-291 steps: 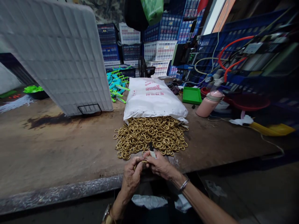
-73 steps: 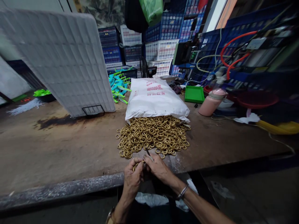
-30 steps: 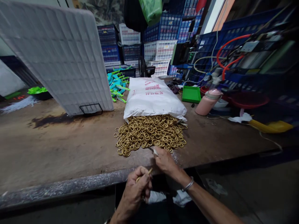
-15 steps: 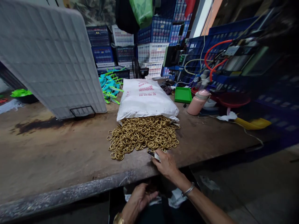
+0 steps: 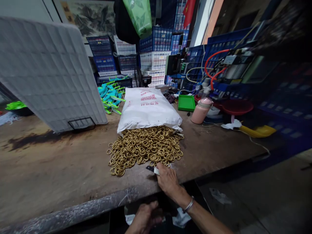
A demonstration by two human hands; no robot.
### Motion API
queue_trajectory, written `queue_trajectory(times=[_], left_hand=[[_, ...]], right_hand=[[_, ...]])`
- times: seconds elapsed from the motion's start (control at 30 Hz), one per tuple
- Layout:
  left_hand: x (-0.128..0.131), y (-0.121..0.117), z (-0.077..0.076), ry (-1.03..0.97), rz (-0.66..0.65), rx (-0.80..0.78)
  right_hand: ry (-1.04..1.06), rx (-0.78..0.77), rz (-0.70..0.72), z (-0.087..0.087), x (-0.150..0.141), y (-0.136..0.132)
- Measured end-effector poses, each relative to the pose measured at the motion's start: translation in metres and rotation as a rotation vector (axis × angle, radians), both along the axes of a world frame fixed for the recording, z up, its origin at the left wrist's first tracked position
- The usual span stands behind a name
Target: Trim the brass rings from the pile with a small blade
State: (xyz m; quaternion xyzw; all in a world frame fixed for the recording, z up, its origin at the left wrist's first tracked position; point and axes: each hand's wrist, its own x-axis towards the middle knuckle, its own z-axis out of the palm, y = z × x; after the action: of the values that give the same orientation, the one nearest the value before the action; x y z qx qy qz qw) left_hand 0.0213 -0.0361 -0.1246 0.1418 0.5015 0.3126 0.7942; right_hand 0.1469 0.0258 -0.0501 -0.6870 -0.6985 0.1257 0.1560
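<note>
A loose heap of gold-coloured rings [image 5: 146, 146] spreads over the tabletop at the mouth of a white sack [image 5: 148, 110] with red print. At the heap's near edge, my right hand [image 5: 168, 180] is closed around a small flat tool [image 5: 151, 168] with a dark blade-like tip and a white grip. Its fingertips are close to the nearest rings. Below the table's front edge is my left hand [image 5: 143, 216], dim and smeared, its fingers partly hidden; whether anything lies in it I cannot make out.
A tall pale ribbed panel [image 5: 53, 78] stands on a black wire holder [image 5: 81, 123] at left. Blue and green clips [image 5: 112, 94] lie behind it. To the right are a green tray [image 5: 186, 103], a pink bottle [image 5: 201, 111] and a red bowl [image 5: 237, 107]. Stacked crates [image 5: 156, 60] line the back.
The whole view has shifted slightly, so the table appears lower and further left. My right hand still holds the tool beside the rings. My left hand has turned a little, below the table edge.
</note>
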Motion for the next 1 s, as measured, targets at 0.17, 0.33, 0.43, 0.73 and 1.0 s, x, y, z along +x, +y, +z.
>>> queue_trajectory(times=[0.17,0.33,0.43,0.73,1.0], left_hand=[[-0.009,0.0,0.054,0.134,-0.146,0.443],[-0.022,0.021,0.085,0.524,0.123,0.861],[-0.029,0.034,0.085,0.662,0.029,1.196],[-0.039,0.04,0.085,0.797,-0.191,1.53],[-0.029,0.029,0.087,0.881,-0.17,1.182]], right_hand=[[0.51,-0.108,0.016,0.01,0.006,0.007],[1.146,-0.535,-0.001,0.021,0.002,-0.002],[1.361,-0.724,-0.007,0.025,0.002,-0.009],[1.487,-0.989,0.055,0.019,0.001,-0.015],[1.015,-0.373,0.128,0.024,-0.004,-0.021]])
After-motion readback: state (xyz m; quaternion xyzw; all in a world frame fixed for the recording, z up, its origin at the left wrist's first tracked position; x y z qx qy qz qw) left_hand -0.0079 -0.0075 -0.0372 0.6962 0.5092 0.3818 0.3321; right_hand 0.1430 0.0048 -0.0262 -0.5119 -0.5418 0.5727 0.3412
